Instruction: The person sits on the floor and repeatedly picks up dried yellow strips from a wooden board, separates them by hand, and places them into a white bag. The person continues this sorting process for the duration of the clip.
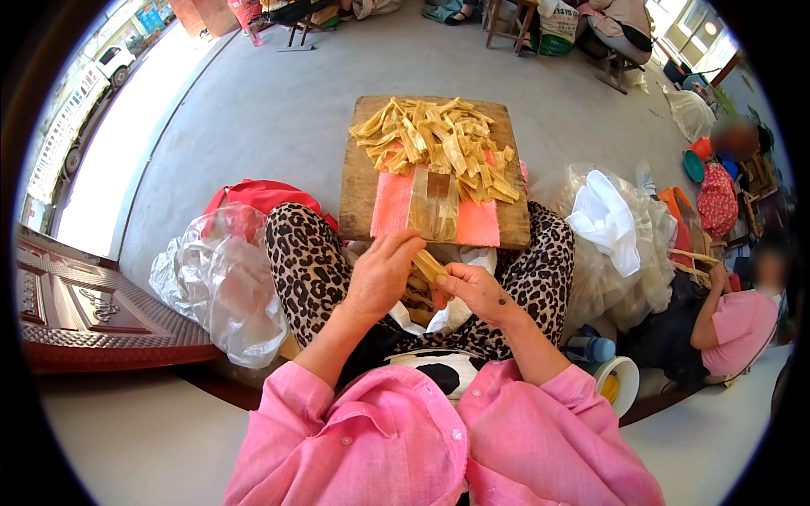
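Between my knees, my left hand (383,275) and my right hand (478,294) both grip a bundle of dried yellow strips (429,265), held at a slant. Under the hands an open white bag (457,314) contains more yellowish pieces. Just beyond the fingertips stands a worn wooden board (357,215). A pink towel (390,205) lies on it, crossed by a transparent, shiny strip (430,212) with a brown patch. A loose heap of similar dried strips (436,139) covers the board's far half and overlaps the towel.
At left are crumpled plastic bags (221,278), a red bag (266,191) and a carved door panel (95,310). Plastic sacks (652,234), a white cloth (604,221) and a white bucket (623,386) lie rightward. A person in pink (740,329) sits there; wooden stools (506,25) stand farther off.
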Demonstrator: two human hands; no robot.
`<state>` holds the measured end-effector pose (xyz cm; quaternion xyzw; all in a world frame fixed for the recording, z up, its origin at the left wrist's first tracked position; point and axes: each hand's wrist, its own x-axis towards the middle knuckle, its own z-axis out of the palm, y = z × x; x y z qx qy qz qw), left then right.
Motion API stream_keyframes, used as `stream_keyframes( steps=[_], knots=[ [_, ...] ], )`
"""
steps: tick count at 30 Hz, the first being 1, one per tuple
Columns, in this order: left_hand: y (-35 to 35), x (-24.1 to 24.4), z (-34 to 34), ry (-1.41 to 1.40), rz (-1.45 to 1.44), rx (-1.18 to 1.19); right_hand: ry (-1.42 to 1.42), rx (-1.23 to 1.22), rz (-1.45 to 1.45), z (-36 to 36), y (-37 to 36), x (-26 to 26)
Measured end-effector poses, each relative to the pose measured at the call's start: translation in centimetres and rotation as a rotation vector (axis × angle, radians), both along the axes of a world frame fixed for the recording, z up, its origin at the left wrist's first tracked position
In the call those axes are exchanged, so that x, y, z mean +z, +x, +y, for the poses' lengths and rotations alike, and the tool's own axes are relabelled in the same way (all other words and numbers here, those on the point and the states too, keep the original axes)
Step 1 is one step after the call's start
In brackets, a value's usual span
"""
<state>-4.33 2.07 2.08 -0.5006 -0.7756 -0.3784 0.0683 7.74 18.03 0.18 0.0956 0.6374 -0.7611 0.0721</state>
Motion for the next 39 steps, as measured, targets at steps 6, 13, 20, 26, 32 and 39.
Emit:
stream_keyframes(
  steps=[6, 13, 20, 26, 32, 39],
  knots=[
    [-1.6, -1.4, -1.5, 0.067, -0.473, 0.199, -0.488, -0.019, 0.066, 0.9, 1.4, 2.1],
    [3.5, -0.8, -0.8, -0.172, -1.515, -0.286, 0.479, 0.148, 0.167, -0.4, 0.1, 0.5],
    [3.2, -1.3, -0.2, 0.131, -1.385, -0.012, -0.214, -0.264, 0.001, -1.1, 1.0, 0.0],
    [4.1, -2.9, 0.1, -0.05, -0.893, -0.041, -0.326, -0.295, 0.014, -0.4, 0.9, -2.5],
    [4.2, 0.1, 0.6, 0.116, -0.498, -0.209, -0.668, -0.13, -0.064, -0.1, 1.1, -2.4],
    [3.5, -1.0, 0.3, -0.219, -0.779, -0.15, -0.402, -0.144, -0.071, -0.1, 1.6, -3.2]
  ],
)
